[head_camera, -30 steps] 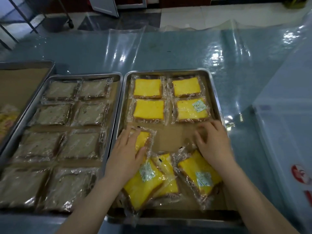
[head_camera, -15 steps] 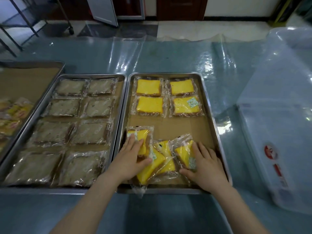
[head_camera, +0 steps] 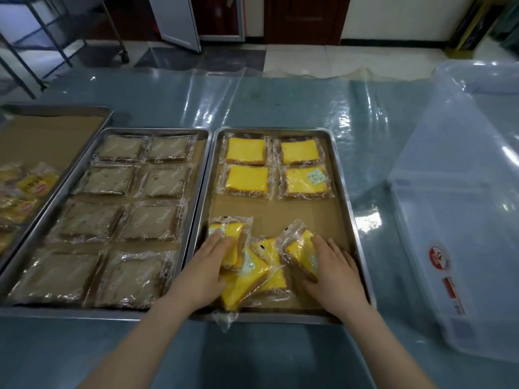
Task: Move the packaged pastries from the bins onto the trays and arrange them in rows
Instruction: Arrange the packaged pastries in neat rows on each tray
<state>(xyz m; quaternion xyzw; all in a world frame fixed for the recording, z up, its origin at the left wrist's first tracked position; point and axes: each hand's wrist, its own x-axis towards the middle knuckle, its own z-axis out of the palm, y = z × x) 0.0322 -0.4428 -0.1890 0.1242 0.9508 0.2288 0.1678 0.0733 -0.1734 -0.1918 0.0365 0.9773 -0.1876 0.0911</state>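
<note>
My left hand (head_camera: 205, 272) and right hand (head_camera: 334, 273) lay flat on loose yellow packs (head_camera: 264, 265), fingers (head_camera: 331, 248) straight, gripping nothing.
I judged them light, squashy, film slippery; best pinched at the sealed edges.

Blue-grey tabletop (head_camera: 280, 108) under a glossy clear plastic sheet (head_camera: 219, 88). Beyond: pale and dark floor tiles (head_camera: 323, 57), wheeled metal rack (head_camera: 56, 37) left, dark wooden door (head_camera: 303, 18), white wall (head_camera: 393, 15).

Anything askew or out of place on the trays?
Yes. At the near end of the right tray the yellow packets lie heaped, overlapping and tilted, under the left hand and right hand, not in rows. One wrapper hangs over the near rim. The four far packets sit square; the brown tray is tidy.
</note>
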